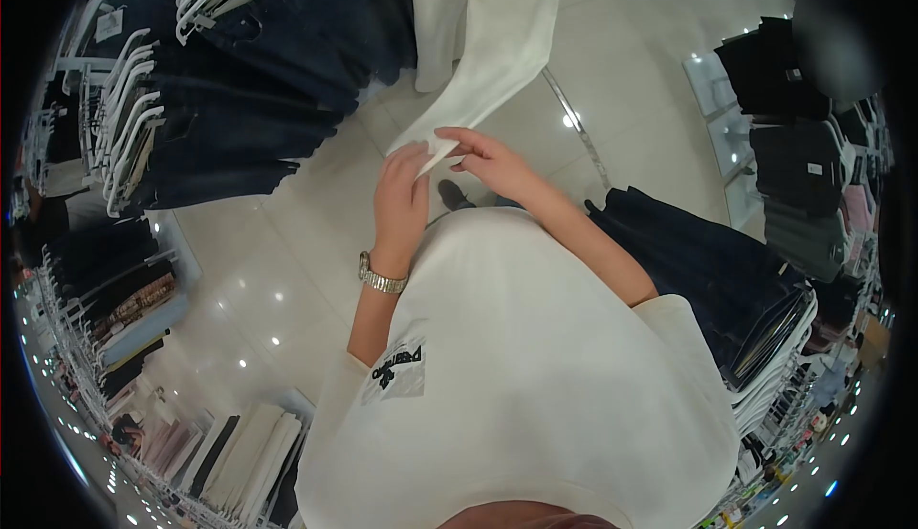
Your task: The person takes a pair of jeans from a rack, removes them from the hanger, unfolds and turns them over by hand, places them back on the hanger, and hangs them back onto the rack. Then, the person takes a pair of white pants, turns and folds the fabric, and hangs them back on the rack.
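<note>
A: The left hand (400, 185) is pinching the near hem (436, 158) of the white trousers (507, 32), fingers bent in on the cloth. The right hand (497, 164) is sitting opposite, half-curled, fingertips touching the hem; can't tell if it's actually gripping.

B: And the rest of the trousers, pls?

A: One leg's slanting from the hands up over the floor (258, 280); the other's hanging just beside the dark jeans (239, 127), poss. touching. The top's running out of view, so I'm not seeing what's supporting it.

B: What's worrying you, risk-wise?

A: Pull, mainly. A hard tug could be dragging the top off whatever's holding it, b/c the strain's prob. going straight up that leg.

B: And if the fingers are slipping?

A: Then the hem's poss. landing on the floor near the shoe (453, 194), picking up dirt; on white, marks'd be showing.

B: Anything else, quick?

A: Metal watch (382, 277): it's sitting apart from the cloth, but a careless turn w/ slack fabric could be snagging it.
</note>
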Demonstrator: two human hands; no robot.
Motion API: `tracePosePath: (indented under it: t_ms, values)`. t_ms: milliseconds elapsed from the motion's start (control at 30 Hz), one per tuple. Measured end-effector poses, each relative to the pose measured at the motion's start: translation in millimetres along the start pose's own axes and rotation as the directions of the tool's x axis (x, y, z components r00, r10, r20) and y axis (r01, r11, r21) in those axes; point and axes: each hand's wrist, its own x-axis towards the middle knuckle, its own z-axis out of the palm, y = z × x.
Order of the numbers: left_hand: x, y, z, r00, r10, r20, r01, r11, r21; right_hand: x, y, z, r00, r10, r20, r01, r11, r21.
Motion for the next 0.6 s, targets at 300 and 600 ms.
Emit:
tracePosePath:
  t_ms: [300,600]
  values:
    - [-5,23,-42,0.990,-0.122,0.068,0.128,0.987,-0.094,19,27,-51,0.995,-0.052,-0.084,-0.013,0.774,-0.633]
    - [-19,32,-120,0.912,-0.378,0.156,0.406,0.883,-0.236,39,36,-102,0.996,0.002,-0.086,-0.068,0.621,-0.781]
